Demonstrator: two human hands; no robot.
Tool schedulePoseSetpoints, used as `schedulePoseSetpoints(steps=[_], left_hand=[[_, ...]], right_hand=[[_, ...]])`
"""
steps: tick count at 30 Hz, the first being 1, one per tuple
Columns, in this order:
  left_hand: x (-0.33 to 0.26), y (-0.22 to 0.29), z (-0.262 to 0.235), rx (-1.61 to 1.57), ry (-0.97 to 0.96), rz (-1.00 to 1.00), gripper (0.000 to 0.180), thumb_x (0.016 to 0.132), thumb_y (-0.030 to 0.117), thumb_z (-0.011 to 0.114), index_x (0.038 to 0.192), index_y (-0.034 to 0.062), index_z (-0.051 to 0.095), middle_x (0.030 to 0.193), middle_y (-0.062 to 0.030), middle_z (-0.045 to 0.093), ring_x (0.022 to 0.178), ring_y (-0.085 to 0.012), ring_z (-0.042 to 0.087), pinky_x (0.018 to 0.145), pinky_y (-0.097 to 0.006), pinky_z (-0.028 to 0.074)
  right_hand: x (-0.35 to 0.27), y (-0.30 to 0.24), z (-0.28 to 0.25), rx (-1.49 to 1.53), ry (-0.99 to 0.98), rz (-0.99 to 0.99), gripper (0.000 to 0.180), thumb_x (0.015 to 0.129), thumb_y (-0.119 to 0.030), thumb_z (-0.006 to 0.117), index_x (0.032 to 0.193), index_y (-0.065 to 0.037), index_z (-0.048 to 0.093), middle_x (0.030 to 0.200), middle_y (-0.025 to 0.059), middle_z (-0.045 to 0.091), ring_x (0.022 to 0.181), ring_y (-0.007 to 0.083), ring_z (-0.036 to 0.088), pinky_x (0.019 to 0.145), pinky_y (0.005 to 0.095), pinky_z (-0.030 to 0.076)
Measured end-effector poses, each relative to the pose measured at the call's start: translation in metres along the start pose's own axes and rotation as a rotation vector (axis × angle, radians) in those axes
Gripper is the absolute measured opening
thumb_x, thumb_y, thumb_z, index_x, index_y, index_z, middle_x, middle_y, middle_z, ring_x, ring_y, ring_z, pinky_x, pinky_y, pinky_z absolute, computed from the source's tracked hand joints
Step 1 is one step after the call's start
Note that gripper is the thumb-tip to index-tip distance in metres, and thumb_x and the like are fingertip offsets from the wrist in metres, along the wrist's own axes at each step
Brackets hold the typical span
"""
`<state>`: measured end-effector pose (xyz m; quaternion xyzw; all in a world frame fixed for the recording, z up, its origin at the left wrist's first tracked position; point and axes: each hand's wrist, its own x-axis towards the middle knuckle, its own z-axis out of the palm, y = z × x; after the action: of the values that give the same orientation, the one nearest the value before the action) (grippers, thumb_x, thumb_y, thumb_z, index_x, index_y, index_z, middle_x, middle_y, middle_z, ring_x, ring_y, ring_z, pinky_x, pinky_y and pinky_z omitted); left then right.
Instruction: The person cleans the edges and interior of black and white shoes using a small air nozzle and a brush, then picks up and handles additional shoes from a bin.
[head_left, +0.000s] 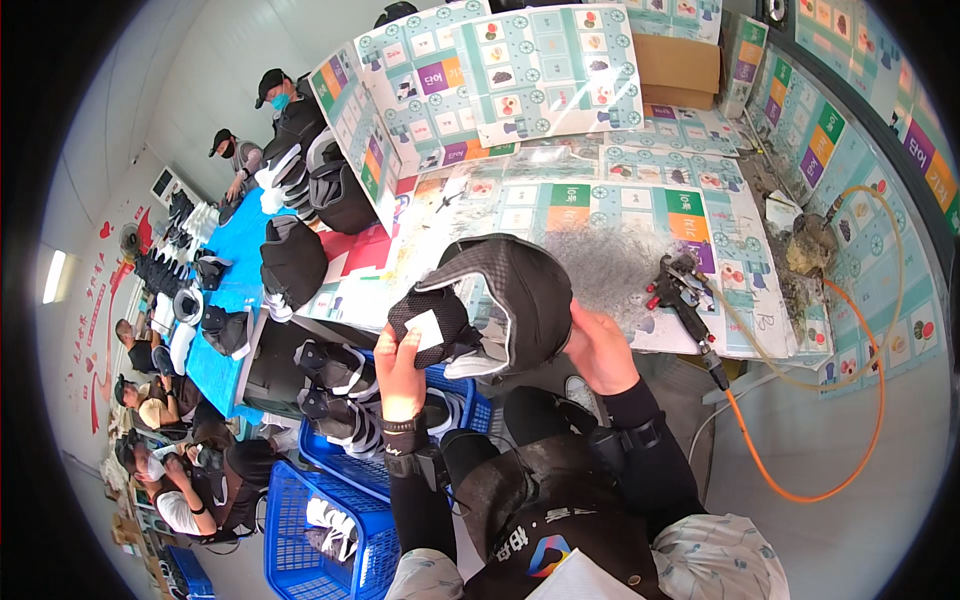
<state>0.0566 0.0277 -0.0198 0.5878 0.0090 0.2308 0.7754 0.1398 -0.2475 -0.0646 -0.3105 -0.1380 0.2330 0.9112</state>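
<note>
A black shoe upper (520, 300) is held up in front of me over the table's near edge, its pale-lined opening partly showing. My left hand (402, 375) pinches the mesh tongue on its left, beside a white square label (424, 328). At the other end, my right hand (603, 350) has its fingers round the black padded heel; the fingertips are hidden behind it. To the right, a spray gun (685, 305) lies on the table, apart from both hands. Its orange hose (778, 490) loops down off the edge.
Stacked black uppers (293, 263) stand to the left beside a propped printed panel (355, 130). Blue baskets (375, 545) with shoes sit on the floor at lower left. Several people work along a blue-covered table (225, 265). Dark grey residue (605, 262) coats the printed tabletop (735, 325).
</note>
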Motion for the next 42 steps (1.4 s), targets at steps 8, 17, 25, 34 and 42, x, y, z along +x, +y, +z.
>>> schedulePoseSetpoints(steps=[8,17,25,34,42], left_hand=[[-0.004,0.007,-0.009,0.165,-0.075,0.042,0.037,0.100,0.001,0.057,0.135,-0.0073,0.061,0.122,-0.0087,0.071,0.108,-0.0142,0.065,0.099,-0.029,0.051],[-0.005,0.024,0.012,0.334,-0.112,0.058,0.028,0.099,0.001,0.061,0.126,-0.0084,0.065,0.112,-0.0060,0.072,0.101,-0.0103,0.062,0.094,-0.026,0.049],[0.007,0.025,0.014,0.047,0.161,-0.088,0.034,0.100,0.001,0.061,0.131,-0.0107,0.061,0.120,-0.0111,0.070,0.106,-0.0165,0.067,0.094,-0.029,0.053],[0.032,0.032,0.002,0.085,0.124,-0.205,0.032,0.101,0.007,0.064,0.131,-0.0040,0.064,0.120,-0.0138,0.069,0.105,-0.0196,0.070,0.081,-0.035,0.061],[0.108,-0.039,0.025,1.044,0.096,0.181,0.033,0.086,0.028,0.067,0.089,-0.0042,0.069,0.078,-0.0292,0.067,0.080,-0.0442,0.071,0.071,-0.052,0.055]], right_hand=[[0.026,-0.029,0.040,-0.570,0.181,-0.294,0.052,0.107,-0.040,0.061,0.128,0.007,0.067,0.117,0.0098,0.073,0.106,0.0111,0.063,0.093,0.0259,0.049],[0.065,-0.045,-0.005,-1.228,0.287,-0.220,0.039,0.097,-0.037,0.074,0.104,0.001,0.077,0.092,0.0106,0.078,0.088,0.0224,0.073,0.081,0.0349,0.055],[-0.022,-0.004,0.029,-0.756,0.148,-0.074,0.060,0.093,-0.027,0.080,0.140,0.000,0.054,0.140,0.0163,0.059,0.132,0.0281,0.058,0.098,0.0378,0.052],[-0.029,-0.039,-0.029,-1.956,0.549,-0.593,0.072,0.073,-0.002,0.073,0.139,0.006,0.048,0.131,0.0238,0.057,0.126,0.0437,0.053,0.108,0.0493,0.044],[-0.011,-0.097,-0.208,-2.257,0.268,-0.374,0.067,0.072,-0.002,0.069,0.137,0.004,0.051,0.124,0.0288,0.057,0.120,0.0482,0.052,0.106,0.0567,0.039]])
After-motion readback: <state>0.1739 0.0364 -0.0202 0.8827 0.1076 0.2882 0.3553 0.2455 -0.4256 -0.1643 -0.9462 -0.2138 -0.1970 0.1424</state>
